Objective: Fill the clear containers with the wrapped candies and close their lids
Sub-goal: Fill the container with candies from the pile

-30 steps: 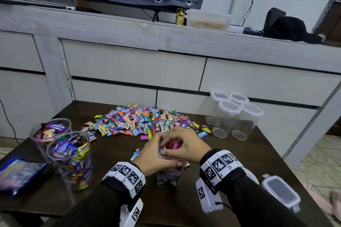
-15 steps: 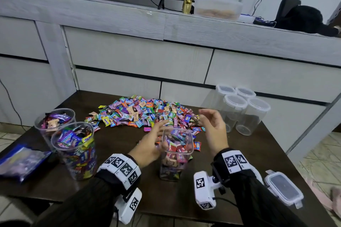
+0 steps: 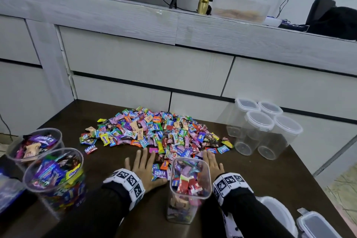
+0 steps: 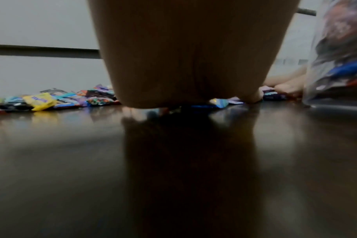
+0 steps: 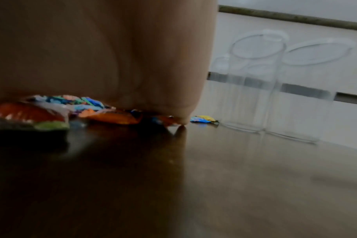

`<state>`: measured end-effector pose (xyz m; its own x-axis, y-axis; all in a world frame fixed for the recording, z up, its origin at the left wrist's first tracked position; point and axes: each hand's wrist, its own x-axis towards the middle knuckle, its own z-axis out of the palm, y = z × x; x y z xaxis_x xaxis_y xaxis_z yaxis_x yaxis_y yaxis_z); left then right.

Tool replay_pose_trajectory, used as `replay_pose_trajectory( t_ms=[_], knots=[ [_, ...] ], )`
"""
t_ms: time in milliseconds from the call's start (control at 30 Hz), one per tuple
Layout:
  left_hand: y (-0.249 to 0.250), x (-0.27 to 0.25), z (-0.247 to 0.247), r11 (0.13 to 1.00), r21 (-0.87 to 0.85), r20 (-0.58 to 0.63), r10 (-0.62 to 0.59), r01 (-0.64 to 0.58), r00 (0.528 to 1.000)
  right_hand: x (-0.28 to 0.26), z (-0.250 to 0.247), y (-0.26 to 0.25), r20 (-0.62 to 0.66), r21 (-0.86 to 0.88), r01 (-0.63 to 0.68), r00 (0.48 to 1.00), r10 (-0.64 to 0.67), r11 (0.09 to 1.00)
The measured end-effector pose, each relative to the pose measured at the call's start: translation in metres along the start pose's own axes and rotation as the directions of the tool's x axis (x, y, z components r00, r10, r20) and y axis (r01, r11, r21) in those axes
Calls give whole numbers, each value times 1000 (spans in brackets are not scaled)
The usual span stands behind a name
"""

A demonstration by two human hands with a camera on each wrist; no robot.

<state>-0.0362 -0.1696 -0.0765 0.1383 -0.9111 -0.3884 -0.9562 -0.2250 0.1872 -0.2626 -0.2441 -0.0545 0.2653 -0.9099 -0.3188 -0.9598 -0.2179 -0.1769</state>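
A tall square clear container [image 3: 188, 189], lidless and nearly full of wrapped candies, stands near the table's front edge. Behind it spreads a big pile of wrapped candies [image 3: 154, 131]. My left hand [image 3: 144, 166] lies flat, fingers straight, on the table left of the container, touching the pile's near edge. My right hand [image 3: 212, 163] lies flat right of the container, fingertips at the pile, partly hidden behind the container. In the wrist views the left hand [image 4: 185, 64] and the right hand [image 5: 104, 61] press down onto candies [image 5: 57, 109].
Two round open tubs [image 3: 56, 177] of candies stand at the left. Several empty lidded clear jars [image 3: 258, 133] stand at the back right. Loose lids [image 3: 316, 226] lie at the front right corner. A grey cabinet [image 3: 173, 63] rises behind the table.
Both hands left the container's mouth, spread apart, and came down flat on the table at the pile's near edge, one on each side of the container.
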Motion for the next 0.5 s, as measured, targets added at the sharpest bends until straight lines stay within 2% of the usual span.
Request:
replay_pose_trajectory(
  t_ms=[100, 167, 267, 333, 400, 433, 500],
  knots=[
    [1, 23, 1, 991, 116, -58, 75, -68, 996, 11, 0, -12, 15, -25, 6, 1000, -6, 1000],
    [4, 36, -3, 976, 188, -71, 125, -110, 990, 17, -3, -19, 55, -55, 66, 996, -63, 996],
    [9, 52, -14, 943, 272, -51, 211, -190, 976, 27, -7, -27, -24, -29, 180, 983, -181, 983],
    [12, 59, -21, 926, 269, -48, 287, -264, 957, 33, -13, -31, -49, -28, 255, 965, -256, 967],
    [17, 63, -24, 916, 228, -51, 350, -330, 935, 39, -15, -34, -31, -107, 362, 930, -367, 926],
    [20, 64, -24, 918, 201, -59, 360, -342, 931, 42, -15, -35, -11, -148, 399, 914, -405, 905],
    [27, 65, -23, 929, 187, -84, 338, -319, 937, 46, -16, -38, 8, -188, 391, 918, -396, 901]
  ],
)
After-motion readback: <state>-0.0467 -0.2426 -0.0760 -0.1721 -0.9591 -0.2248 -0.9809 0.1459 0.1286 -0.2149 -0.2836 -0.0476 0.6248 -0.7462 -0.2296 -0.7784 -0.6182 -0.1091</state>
